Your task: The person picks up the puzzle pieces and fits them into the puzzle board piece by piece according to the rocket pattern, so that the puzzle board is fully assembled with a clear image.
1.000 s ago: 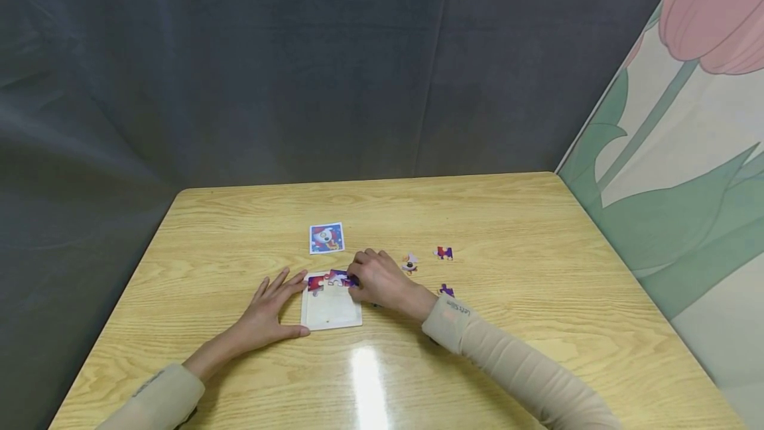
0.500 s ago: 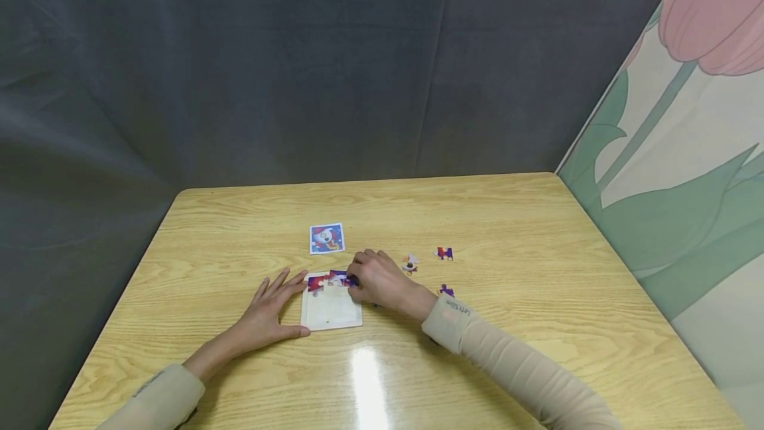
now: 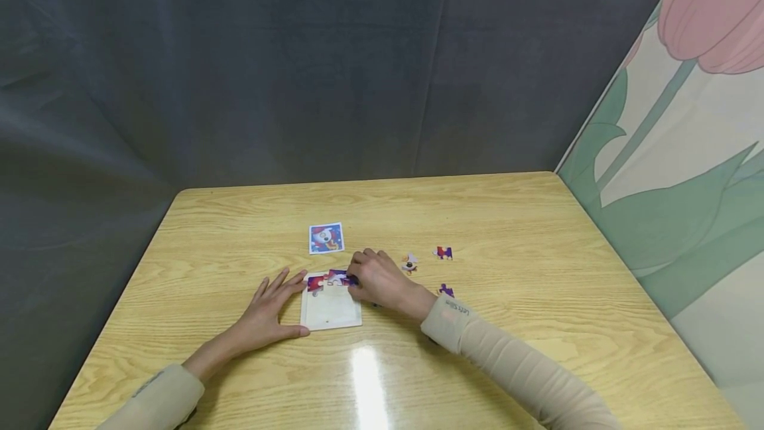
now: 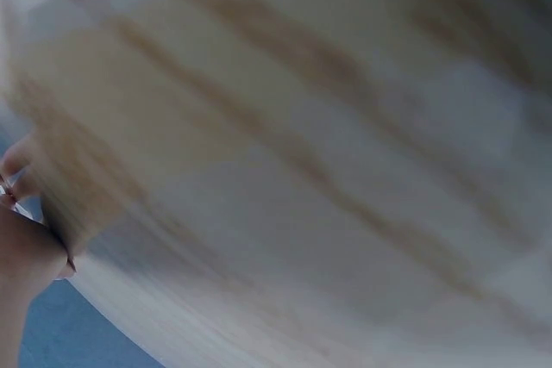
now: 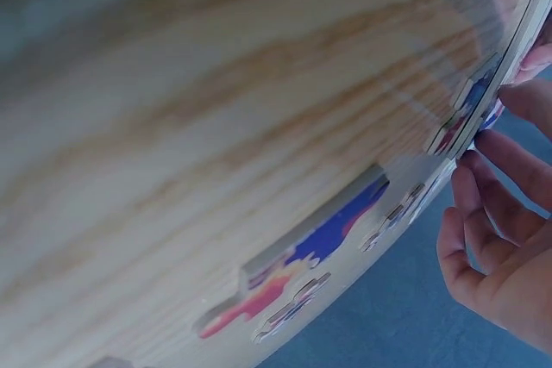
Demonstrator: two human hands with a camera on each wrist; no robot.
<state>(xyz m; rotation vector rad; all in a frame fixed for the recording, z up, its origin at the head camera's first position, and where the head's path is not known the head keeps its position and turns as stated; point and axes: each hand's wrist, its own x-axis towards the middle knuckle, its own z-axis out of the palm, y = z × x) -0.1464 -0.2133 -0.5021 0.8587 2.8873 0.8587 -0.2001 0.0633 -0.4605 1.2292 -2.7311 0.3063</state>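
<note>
Below the card (image 3: 326,238) mid-frame, the tray (image 3: 330,314) is partly hidden by the right hand (image 3: 384,279), its grip unclear, the left hand (image 3: 266,317) spread.

A dark blue-grey cloth curtain (image 3: 310,71) hangs beyond the far and left edges of the yellow wood-grain worktop (image 3: 507,217); a cream panel (image 3: 674,178) bearing a pink tulip (image 3: 710,12) flanks its right edge.

Dark blue-grey drapery (image 3: 310,65) is hanging behind and along the left of a pale, wood-grained surface (image 3: 513,231), a faint seam (image 3: 432,65) running down the cloth right of centre. At right, a whitish wall covering (image 3: 710,141) is displaying a large pink tulip (image 3: 710,18) with green stem (image 3: 648,121) and leaves (image 3: 668,224). A bright streak of light (image 3: 369,387) is glaring off the surface's near part.
</note>
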